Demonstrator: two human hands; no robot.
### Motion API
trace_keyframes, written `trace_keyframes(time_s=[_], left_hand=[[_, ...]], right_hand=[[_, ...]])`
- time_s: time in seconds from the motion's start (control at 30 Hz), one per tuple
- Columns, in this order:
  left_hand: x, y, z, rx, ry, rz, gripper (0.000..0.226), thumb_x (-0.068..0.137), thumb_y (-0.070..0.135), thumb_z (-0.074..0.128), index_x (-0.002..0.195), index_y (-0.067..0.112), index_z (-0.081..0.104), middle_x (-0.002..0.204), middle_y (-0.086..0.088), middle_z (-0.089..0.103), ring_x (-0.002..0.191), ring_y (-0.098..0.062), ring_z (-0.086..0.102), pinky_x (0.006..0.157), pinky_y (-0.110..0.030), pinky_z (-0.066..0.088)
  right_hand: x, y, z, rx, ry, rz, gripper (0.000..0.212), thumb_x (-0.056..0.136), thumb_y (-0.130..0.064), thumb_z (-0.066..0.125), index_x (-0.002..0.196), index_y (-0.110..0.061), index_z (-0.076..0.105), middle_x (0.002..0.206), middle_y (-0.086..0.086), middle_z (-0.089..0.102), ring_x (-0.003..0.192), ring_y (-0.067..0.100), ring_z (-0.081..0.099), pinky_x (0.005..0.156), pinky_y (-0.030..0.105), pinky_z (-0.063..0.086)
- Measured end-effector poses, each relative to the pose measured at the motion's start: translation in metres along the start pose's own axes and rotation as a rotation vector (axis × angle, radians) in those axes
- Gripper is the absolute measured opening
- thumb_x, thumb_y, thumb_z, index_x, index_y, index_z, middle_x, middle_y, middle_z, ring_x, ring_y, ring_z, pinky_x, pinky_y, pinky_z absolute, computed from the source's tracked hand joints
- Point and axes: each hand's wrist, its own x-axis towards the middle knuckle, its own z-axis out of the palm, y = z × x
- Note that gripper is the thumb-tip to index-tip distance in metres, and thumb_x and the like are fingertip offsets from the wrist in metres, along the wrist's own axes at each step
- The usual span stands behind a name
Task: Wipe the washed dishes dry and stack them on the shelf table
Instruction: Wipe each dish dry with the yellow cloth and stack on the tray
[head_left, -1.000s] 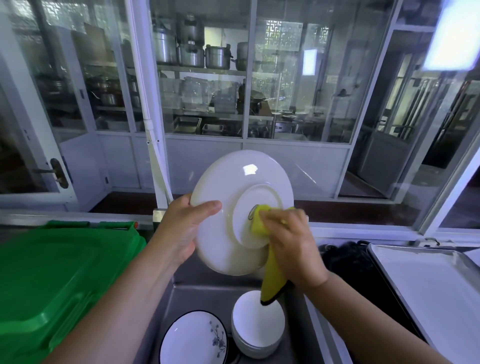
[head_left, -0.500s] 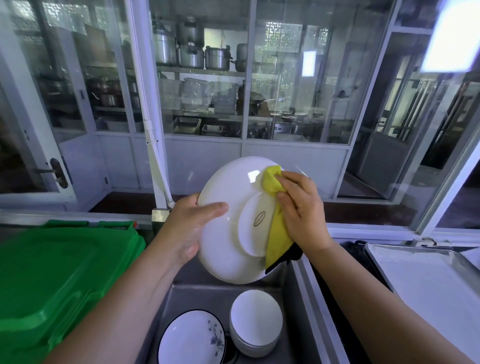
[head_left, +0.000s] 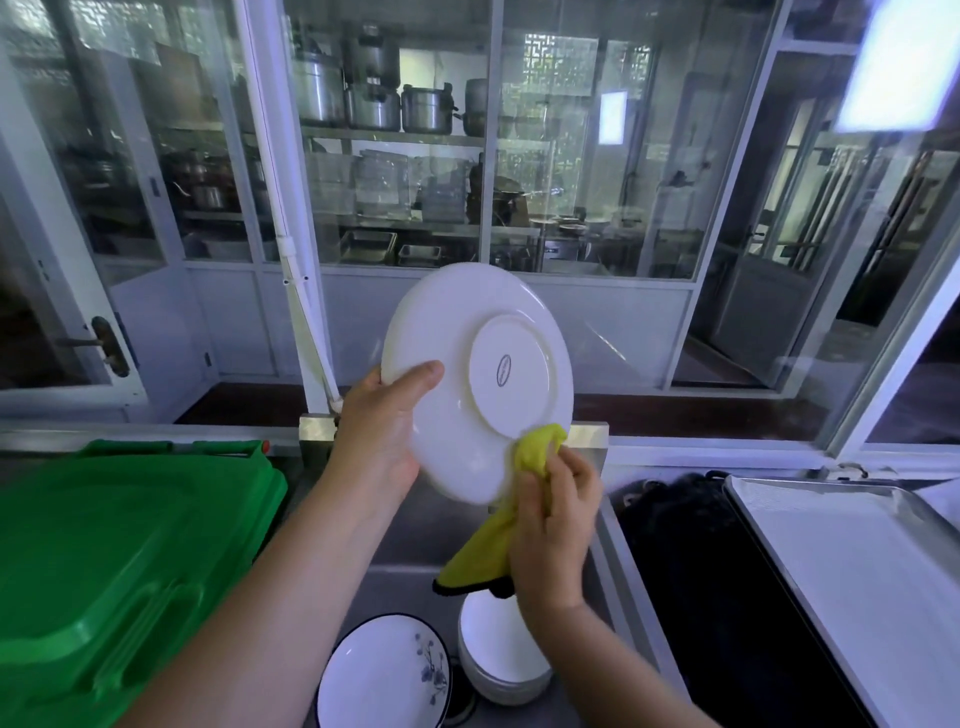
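Observation:
A large white plate (head_left: 467, 332) is held up on edge above the sink, its underside with a round foot ring and maker's mark facing me. My left hand (head_left: 382, 431) grips its left rim, thumb across the back. My right hand (head_left: 556, 525) holds a yellow cloth (head_left: 535, 449) bunched against the plate's lower right rim; the cloth's dark-edged tail hangs below the hand. Down in the sink lie a black-rimmed plate with a blue flower (head_left: 384, 675) and a stack of small white plates (head_left: 498, 654).
A green plastic crate lid (head_left: 114, 561) fills the left side. A steel tray (head_left: 852, 577) lies at the right with a dark bag (head_left: 675, 519) beside it. The steel sink (head_left: 415, 540) is below; glass windows stand close behind the plate.
My right hand has carried the cloth from the plate's centre up to its top right rim, then down to the lower right rim. The plate has turned slightly in my left hand.

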Motion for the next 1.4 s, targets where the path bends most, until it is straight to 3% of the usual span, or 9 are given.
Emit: trace_keyframes(time_s=[0.17,0.3,0.47,0.63,0.8,0.93,1.1,1.23,1.4], left_hand=[[-0.008,-0.013,0.007,-0.015,-0.004,-0.029,0.01,0.088,0.005,0.063,0.093,0.014,0.063,0.075,-0.003,0.073,0.071,-0.02,0.07,0.067,-0.034,0.058],[-0.012,-0.012,0.008,-0.048,-0.032,-0.065,0.007,0.088,0.01,0.064,0.095,0.014,0.063,0.08,-0.005,0.074,0.076,-0.022,0.071,0.069,-0.034,0.059],[-0.01,-0.004,0.007,-0.088,-0.022,-0.073,0.005,0.09,0.011,0.063,0.091,0.016,0.061,0.074,0.0,0.074,0.069,-0.017,0.071,0.063,-0.034,0.058],[-0.011,0.0,0.007,-0.126,-0.109,-0.135,0.019,0.091,0.016,0.06,0.109,0.014,0.062,0.102,-0.008,0.073,0.09,-0.022,0.069,0.08,-0.04,0.056],[-0.013,0.001,0.015,-0.162,-0.103,-0.148,0.009,0.093,0.015,0.058,0.101,0.015,0.063,0.082,-0.003,0.074,0.073,-0.018,0.071,0.067,-0.034,0.06],[-0.012,0.001,0.012,-0.171,-0.093,-0.175,0.025,0.092,0.018,0.059,0.116,0.012,0.06,0.093,-0.006,0.075,0.082,-0.019,0.072,0.066,-0.035,0.06],[-0.008,0.002,0.001,-0.179,-0.137,-0.182,0.057,0.075,0.03,0.064,0.129,0.013,0.055,0.117,-0.006,0.07,0.107,-0.019,0.066,0.093,-0.043,0.05],[-0.005,0.0,-0.009,-0.14,-0.15,-0.179,0.045,0.074,0.03,0.063,0.117,0.019,0.06,0.105,0.001,0.074,0.094,-0.011,0.07,0.081,-0.035,0.053],[-0.001,-0.001,-0.019,-0.066,-0.172,-0.177,0.034,0.073,0.025,0.062,0.107,0.018,0.064,0.096,0.0,0.075,0.088,-0.012,0.071,0.074,-0.03,0.059]], right_hand=[[0.007,-0.024,0.02,-0.203,0.003,-0.462,0.032,0.09,-0.017,0.052,0.121,-0.019,0.059,0.116,0.012,0.053,0.103,0.024,0.048,0.094,0.028,0.033],[0.024,-0.044,0.026,-0.305,0.025,-0.498,0.033,0.089,-0.022,0.052,0.119,-0.019,0.065,0.114,0.013,0.057,0.101,0.025,0.047,0.086,0.027,0.029],[0.011,-0.017,0.015,-0.31,-0.014,-0.686,0.027,0.102,-0.031,0.042,0.122,-0.023,0.058,0.124,0.009,0.052,0.104,0.029,0.054,0.093,0.036,0.039],[0.02,-0.006,0.006,-0.295,0.008,-0.716,0.029,0.103,-0.034,0.038,0.124,-0.022,0.054,0.122,0.007,0.047,0.105,0.028,0.052,0.092,0.041,0.041],[0.028,-0.034,0.014,-0.33,0.017,-0.815,0.027,0.101,-0.033,0.041,0.122,-0.024,0.056,0.12,0.004,0.049,0.101,0.026,0.051,0.089,0.036,0.039],[0.03,-0.016,0.005,-0.34,-0.009,-0.877,0.026,0.102,-0.034,0.044,0.122,-0.024,0.056,0.12,0.003,0.048,0.102,0.026,0.052,0.087,0.036,0.041],[0.039,0.018,-0.015,-0.222,-0.048,-0.623,0.029,0.101,-0.032,0.04,0.126,-0.021,0.049,0.125,0.002,0.04,0.113,0.024,0.042,0.101,0.031,0.033],[0.064,0.011,-0.021,-0.058,-0.067,-0.209,0.046,0.091,-0.027,0.038,0.129,-0.007,0.052,0.123,-0.011,0.037,0.114,0.001,0.036,0.104,0.011,0.026],[0.102,-0.007,-0.027,-0.116,-0.13,-0.194,0.054,0.091,-0.033,0.035,0.131,0.0,0.052,0.122,0.0,0.039,0.11,0.006,0.033,0.1,0.006,0.021]])
